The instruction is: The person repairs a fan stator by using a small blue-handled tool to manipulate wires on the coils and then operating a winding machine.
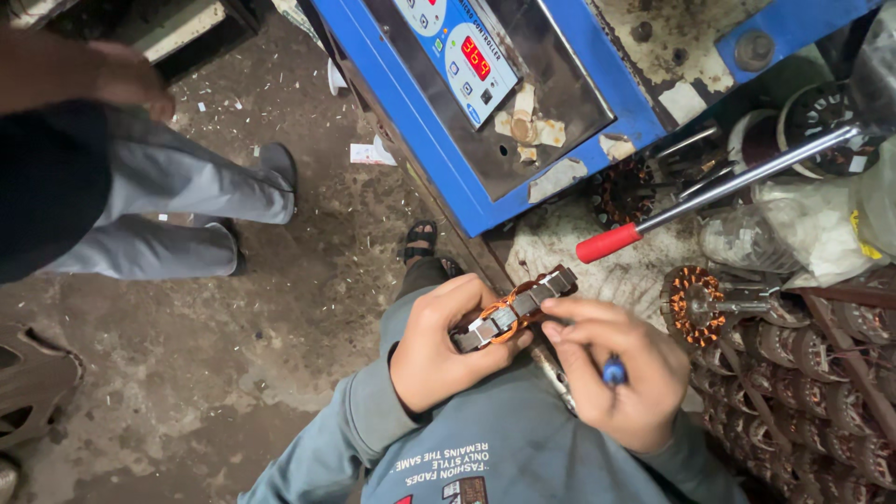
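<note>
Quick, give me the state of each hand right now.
Left hand: closed around a copper-wound motor stator.
Right hand: closed on a blue-handled tool, fingertips touching the stator.

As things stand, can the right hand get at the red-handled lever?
Probably yes, but not freely: the right hand already grips a small blue-tipped tool. The red handle lies just above it with nothing in between.

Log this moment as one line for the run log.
left hand: holds motor stator | right hand: holds blue-tipped tool, fingers on stator | backdrop: blue machine

Stator [515, 308] between hands, before machine [523, 112]
</note>
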